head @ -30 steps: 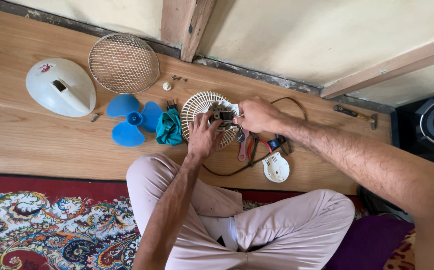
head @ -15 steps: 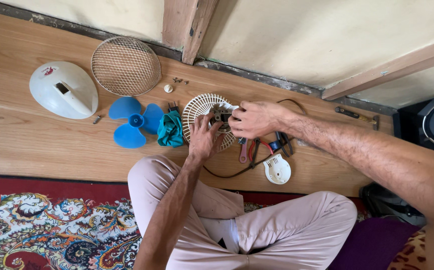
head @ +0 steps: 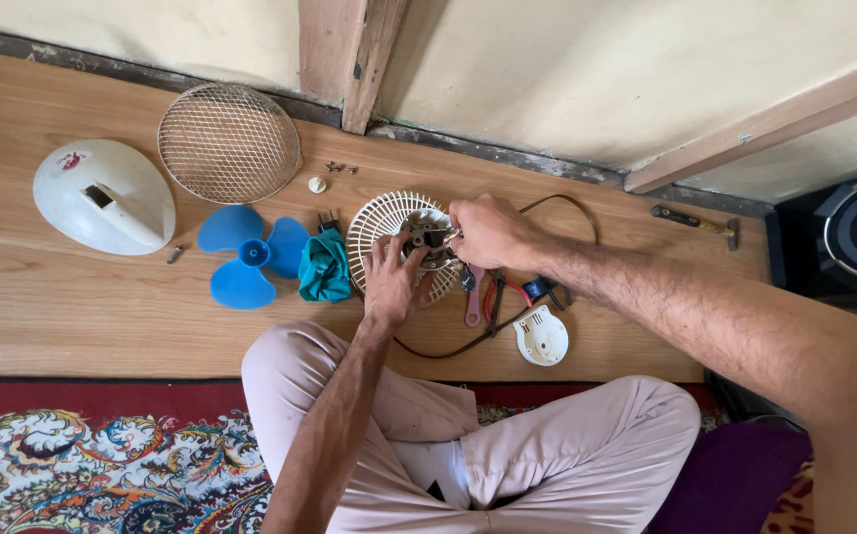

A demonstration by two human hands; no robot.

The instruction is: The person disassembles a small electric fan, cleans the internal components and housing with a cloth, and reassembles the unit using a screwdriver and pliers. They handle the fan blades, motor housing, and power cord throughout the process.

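From the head camera we look down on a pale wooden floor [head: 73,316] where a small fan lies in pieces. Our left hand [head: 392,282] rests flat on the round white plastic rear grille [head: 379,222], fingers spread narrowly and pressing it down. Our right hand [head: 488,232] is curled over the dark metal fan motor [head: 427,237] at the grille's centre, fingers pinched on something small there; we cannot tell what, since the knuckles cover it.

Just left of the grille lies a crumpled teal cloth [head: 325,267], then a blue three-blade plastic propeller [head: 246,255]. Farther left sits the white domed plastic housing [head: 102,198], with the round wire-mesh front guard [head: 229,141] behind it near the wall. Right of the grille lie red-handled pliers [head: 498,297] and a small round white plastic cover [head: 541,336], with a dark cord [head: 448,351] looping past. A hammer [head: 693,222] lies well apart by the wall.
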